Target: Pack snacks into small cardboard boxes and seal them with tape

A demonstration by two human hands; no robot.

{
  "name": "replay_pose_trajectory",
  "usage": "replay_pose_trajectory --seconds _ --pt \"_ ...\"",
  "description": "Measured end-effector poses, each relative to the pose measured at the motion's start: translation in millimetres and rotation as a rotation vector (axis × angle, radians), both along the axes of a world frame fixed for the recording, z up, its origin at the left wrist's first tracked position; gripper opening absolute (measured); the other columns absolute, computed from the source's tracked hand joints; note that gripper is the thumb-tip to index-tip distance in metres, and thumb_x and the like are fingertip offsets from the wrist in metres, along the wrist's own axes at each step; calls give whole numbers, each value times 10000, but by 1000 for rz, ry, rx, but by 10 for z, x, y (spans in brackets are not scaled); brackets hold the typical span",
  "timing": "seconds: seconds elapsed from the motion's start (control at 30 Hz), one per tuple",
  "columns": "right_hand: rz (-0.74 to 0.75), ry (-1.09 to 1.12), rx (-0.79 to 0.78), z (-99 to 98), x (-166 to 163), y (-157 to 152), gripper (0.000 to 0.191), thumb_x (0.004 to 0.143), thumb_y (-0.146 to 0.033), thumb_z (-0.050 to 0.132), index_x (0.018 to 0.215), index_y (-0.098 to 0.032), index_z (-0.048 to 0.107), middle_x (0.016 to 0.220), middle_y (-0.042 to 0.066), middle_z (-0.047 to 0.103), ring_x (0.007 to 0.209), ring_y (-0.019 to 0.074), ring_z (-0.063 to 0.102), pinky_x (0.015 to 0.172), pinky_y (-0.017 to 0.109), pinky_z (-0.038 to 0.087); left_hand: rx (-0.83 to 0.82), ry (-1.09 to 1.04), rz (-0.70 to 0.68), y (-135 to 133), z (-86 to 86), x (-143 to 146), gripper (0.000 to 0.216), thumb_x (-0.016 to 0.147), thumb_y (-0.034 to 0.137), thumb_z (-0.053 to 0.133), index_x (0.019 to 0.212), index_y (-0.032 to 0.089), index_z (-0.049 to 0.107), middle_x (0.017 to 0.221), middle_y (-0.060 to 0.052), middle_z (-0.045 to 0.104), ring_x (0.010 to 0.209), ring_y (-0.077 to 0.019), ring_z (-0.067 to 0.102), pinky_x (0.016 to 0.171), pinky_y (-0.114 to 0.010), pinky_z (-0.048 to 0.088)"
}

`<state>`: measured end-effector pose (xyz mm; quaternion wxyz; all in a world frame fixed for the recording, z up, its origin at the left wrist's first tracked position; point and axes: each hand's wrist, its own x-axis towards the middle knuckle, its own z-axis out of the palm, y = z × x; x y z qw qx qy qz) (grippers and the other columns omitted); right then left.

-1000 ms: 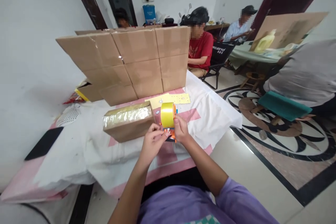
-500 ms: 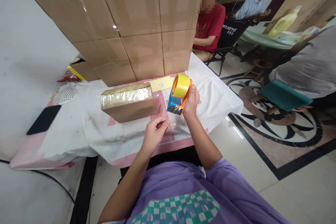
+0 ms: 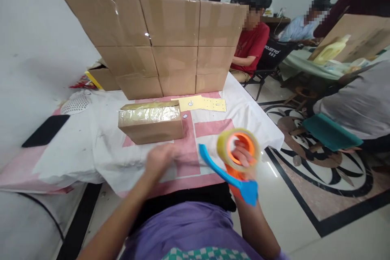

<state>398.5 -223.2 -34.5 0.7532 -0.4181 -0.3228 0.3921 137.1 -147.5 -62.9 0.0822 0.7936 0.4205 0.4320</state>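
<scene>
A tape dispenser (image 3: 227, 176) with an orange body and a curved blue arm carries a roll of yellowish clear tape (image 3: 224, 148). My right hand (image 3: 243, 158) grips it at the table's front right edge, some fingers showing through the roll's orange hub. Smeared by motion, my left hand (image 3: 160, 160) hovers just in front of a small brown cardboard box (image 3: 152, 132); its fingers cannot be made out. Shiny clear tape covers the top of that box.
Cardboard boxes (image 3: 173, 22) are stacked as a wall at the back of the cloth-covered table (image 3: 106, 146). Yellow card (image 3: 210, 104) lies before them, a black flat item (image 3: 45, 131) at left. A person in red (image 3: 257, 44) sits behind; others sit at right.
My right hand has moved down and right with the tape dispenser, turning it so the roll faces me. My left hand has moved left, towards the small box. The view has shifted slightly.
</scene>
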Motion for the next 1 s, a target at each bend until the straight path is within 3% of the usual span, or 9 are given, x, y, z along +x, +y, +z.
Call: replay_pose_trajectory --seconds 0.1,0.2,0.27,0.33,0.43,0.6,0.7,0.9,1.0 --pt "-7 -58 96 202 364 -161 255 928 -554 522 825 -349 633 433 -93 249 327 136 283 635 407 501 -64 -131 310 174 117 -479 278 966 392 547 844 196 701 680 2 683 604 -138 596 605 -253 418" --pt "-4 -196 92 271 531 246 555 940 -719 322 696 -278 555 485 -27 408 445 189 498 622 417 516 -176 -230 448 162 236 -678 287 928 455 595 875 205 725 699 25 678 630 -128 590 667 -242 450" --pt "-97 -197 72 193 504 707 650 826 -867 338 731 -257 541 555 0 511 523 210 570 589 396 525 -205 -258 431 99 275 -666 293 919 465 598 869 208 729 698 25 676 642 -130 593 682 -243 453" --pt "-134 -205 39 68 441 1136 541 752 -755 616 877 -231 575 677 11 611 614 205 623 634 366 552 -238 -275 424 29 270 -633 292 909 463 603 837 207 724 693 24 671 644 -131 593 679 -243 448" --pt "-120 -266 -71 -92 413 1530 444 765 -576 670 984 -202 568 785 35 663 691 202 658 654 337 572 -293 -286 436 -60 203 -653 290 891 466 618 795 209 713 685 28 658 615 -124 564 643 -240 424" --pt "-161 -395 -181 -204 573 1704 369 864 -497 468 1021 -177 563 887 88 692 794 226 691 636 308 577 -387 -324 416 -138 69 -773 297 872 484 638 778 208 694 673 30 637 588 -116 523 609 -241 399" --pt "-178 -519 -270 -240 674 1781 361 860 -447 486 1056 -162 585 930 103 713 818 231 696 631 287 566 -432 -341 395 -137 22 -768 297 867 481 643 769 204 688 672 29 629 577 -115 507 604 -245 395" --pt "-190 -840 -475 -303 749 1895 307 858 -375 540 1052 -150 617 1045 129 743 963 241 699 776 263 543 -474 -382 342 -107 -6 -613 276 877 466 636 811 207 708 669 28 624 615 -127 532 622 -245 403" --pt "-257 -988 -597 -245 788 1866 527 849 -482 607 1229 -123 539 1128 185 717 1047 298 680 850 323 521 -494 -386 308 -122 -28 -574 282 882 464 631 794 207 704 660 25 622 638 -135 553 639 -245 410"
